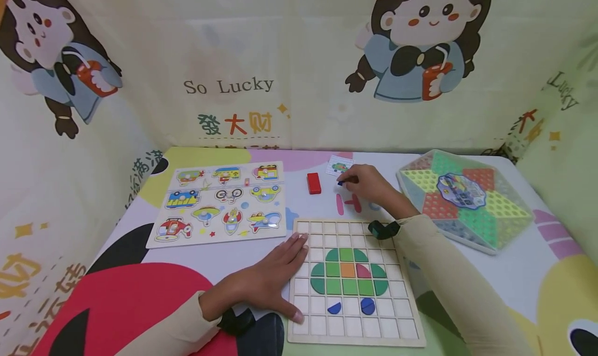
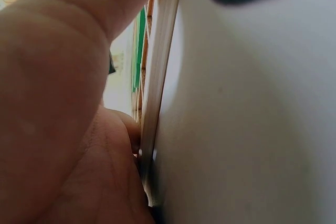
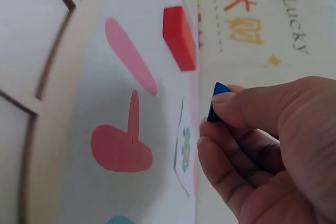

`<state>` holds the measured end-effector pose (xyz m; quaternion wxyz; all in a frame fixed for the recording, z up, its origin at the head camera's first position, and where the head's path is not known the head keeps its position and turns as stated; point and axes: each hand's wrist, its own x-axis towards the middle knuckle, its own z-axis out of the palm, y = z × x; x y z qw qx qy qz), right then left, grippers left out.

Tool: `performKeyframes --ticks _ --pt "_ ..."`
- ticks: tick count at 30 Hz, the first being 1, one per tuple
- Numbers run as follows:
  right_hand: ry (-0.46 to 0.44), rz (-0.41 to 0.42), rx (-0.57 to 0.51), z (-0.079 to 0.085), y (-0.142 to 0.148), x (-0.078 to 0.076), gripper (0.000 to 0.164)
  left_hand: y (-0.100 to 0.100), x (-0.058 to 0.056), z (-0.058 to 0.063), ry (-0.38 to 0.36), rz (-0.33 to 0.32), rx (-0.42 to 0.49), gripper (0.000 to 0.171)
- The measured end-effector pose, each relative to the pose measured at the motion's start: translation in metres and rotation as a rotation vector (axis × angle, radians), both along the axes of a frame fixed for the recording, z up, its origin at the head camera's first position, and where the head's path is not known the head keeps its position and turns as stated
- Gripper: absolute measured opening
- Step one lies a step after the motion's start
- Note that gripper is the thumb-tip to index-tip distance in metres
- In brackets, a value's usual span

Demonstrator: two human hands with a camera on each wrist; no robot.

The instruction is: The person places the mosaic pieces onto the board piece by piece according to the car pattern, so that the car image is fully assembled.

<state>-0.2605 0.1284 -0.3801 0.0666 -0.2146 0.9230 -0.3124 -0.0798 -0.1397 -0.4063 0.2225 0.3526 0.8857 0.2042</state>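
My right hand (image 1: 369, 185) pinches a small blue puzzle piece (image 3: 216, 100) between thumb and finger, above the table just in front of a picture card (image 1: 339, 165). My left hand (image 1: 271, 273) lies with spread fingers along the left edge of a wooden grid board (image 1: 355, 337). Green pieces (image 1: 333, 285), an orange square (image 1: 348, 270) and a pinkish-red piece (image 1: 363, 271) form a car-like shape on the grid. Below it sit a blue piece (image 1: 334, 308) filling half a wheel and a round blue wheel (image 1: 368, 306) made of two pieces.
A red block (image 1: 314, 183) stands left of the card. To the left lies a vehicle puzzle board (image 1: 219, 205); on the right is a hexagonal checkers box (image 1: 467, 200). A printed curtain (image 1: 308, 60) hangs behind the table.
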Motion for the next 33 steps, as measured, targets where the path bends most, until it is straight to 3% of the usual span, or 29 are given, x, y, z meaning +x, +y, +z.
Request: performKeyframes --ticks 9,15,23,33 --pt "-0.040 0.088 -0.060 0.008 0.003 0.032 0.017 -0.001 0.002 0.000 -0.009 0.006 0.002 0.122" --pt "-0.070 0.248 -0.133 0.009 0.004 0.062 0.017 -0.001 0.002 0.000 -0.026 0.018 -0.010 0.123" --pt "-0.244 0.480 -0.236 0.010 0.002 0.112 0.015 0.000 0.000 0.001 -0.024 0.013 -0.005 0.123" --pt "-0.333 0.576 -0.250 0.007 -0.004 0.144 0.015 -0.001 -0.001 0.002 -0.024 0.011 -0.012 0.122"
